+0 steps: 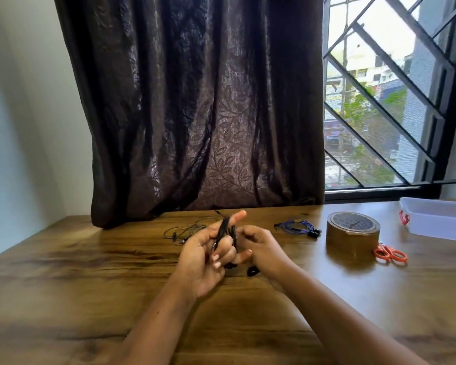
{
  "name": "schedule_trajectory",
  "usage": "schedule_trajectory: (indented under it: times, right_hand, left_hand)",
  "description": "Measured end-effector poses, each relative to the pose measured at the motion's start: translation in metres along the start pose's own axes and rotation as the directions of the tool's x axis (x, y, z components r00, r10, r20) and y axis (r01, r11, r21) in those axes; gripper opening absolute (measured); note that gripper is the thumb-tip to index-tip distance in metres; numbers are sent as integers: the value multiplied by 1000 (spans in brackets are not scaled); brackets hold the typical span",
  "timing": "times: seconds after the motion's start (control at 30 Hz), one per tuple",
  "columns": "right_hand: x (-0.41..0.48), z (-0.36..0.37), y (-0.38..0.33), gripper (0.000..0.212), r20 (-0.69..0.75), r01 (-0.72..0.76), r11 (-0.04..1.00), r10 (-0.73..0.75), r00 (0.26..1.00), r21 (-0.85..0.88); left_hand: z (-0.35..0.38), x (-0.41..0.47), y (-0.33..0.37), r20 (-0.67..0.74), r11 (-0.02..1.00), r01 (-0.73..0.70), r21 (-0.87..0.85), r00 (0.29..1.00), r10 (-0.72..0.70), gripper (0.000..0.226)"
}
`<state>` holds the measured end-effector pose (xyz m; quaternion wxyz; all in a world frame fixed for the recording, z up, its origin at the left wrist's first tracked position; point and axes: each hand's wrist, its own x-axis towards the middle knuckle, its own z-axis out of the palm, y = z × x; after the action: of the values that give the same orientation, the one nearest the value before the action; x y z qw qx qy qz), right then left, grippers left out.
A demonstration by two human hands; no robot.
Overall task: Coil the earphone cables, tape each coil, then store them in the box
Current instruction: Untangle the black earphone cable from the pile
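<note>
A black earphone cable [224, 230] is wound in loops around the fingers of my left hand [208, 259], which is raised above the wooden table [63, 272]. My right hand [261, 248] is beside it, fingers curled and pinching the cable's loose end. A black earbud [252, 271] hangs below my hands. Behind my left hand a grey earphone cable [187, 229] lies loose on the table. Further right lies a blue earphone cable [296, 226], bundled. A brown tape roll [352, 230] stands to the right, and a clear plastic box [440, 218] with a red clip sits at the far right.
Orange-handled scissors [390, 254] lie just right of the tape roll. A dark curtain [195, 101] hangs down to the table's back edge. A barred window [392, 96] is at the back right.
</note>
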<state>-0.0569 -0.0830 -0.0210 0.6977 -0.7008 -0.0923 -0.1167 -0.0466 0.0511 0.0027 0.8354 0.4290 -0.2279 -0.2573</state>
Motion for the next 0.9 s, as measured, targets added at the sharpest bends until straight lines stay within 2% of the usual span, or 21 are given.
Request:
schedule_trajectory:
  times: [0.13,0.3,0.6,0.7,0.77,0.9]
  right_hand:
    - [1,15,2,41,94,-90,992,82,992,84]
    - [-2,18,-4,27,121,-202,932,172,978,301]
    - [-1,4,-2,28,75,-128,985,120,990,112]
    - [2,-3,1,28,-12,-96,990,98,995,99]
    - [5,-8,2,31,-45,-74,992,79,996,104]
    - [8,-13,7,26,-125,-35,998,28,992,-53]
  left_hand:
    - [-4,0,6,-96,994,-98,-41,991,94,49]
    - [-1,-1,7,-154,986,-156,-63,977,145,44]
    - [-6,5,4,-122,990,-102,-98,988,89,46]
    - [-11,6,4,-177,1000,-23,-9,984,21,44]
    - [-13,7,2,-246,991,35,127,969,-3,44]
    - [-15,11,-6,-416,868,155,471,907,64,46]
